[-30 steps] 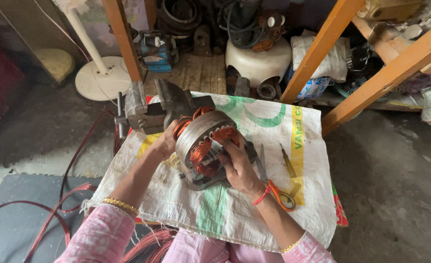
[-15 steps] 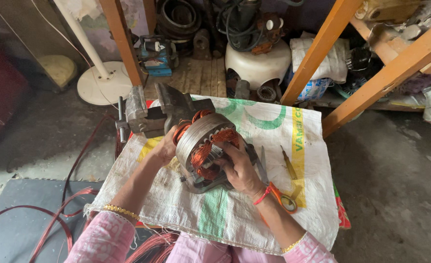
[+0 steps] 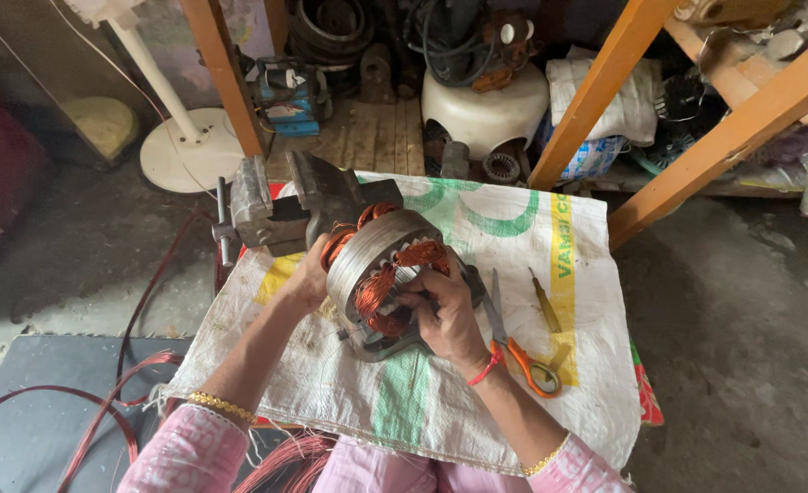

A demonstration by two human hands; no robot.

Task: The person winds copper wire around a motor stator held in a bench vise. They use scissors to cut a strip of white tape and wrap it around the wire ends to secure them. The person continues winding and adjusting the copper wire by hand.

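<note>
A round metal motor stator (image 3: 376, 251) with copper wire coils stands tilted on a white woven sack (image 3: 477, 365). My left hand (image 3: 305, 281) grips its left side. My right hand (image 3: 445, 310) holds its front rim, with the fingers pressed into the copper windings inside the bore. A red thread band is on my right wrist and gold bangles are on both arms.
A grey bench vise (image 3: 285, 205) sits just behind the stator. Orange-handled scissors (image 3: 518, 342) and a small yellow-handled screwdriver (image 3: 544, 301) lie on the sack to the right. Loose copper wire (image 3: 75, 402) loops on the floor at left. Orange wooden legs (image 3: 723, 137) and cluttered shelves stand behind.
The stator has been turned slightly between my hands, and my right fingers have shifted deeper into the windings. The scissors and screwdriver lie where they were.
</note>
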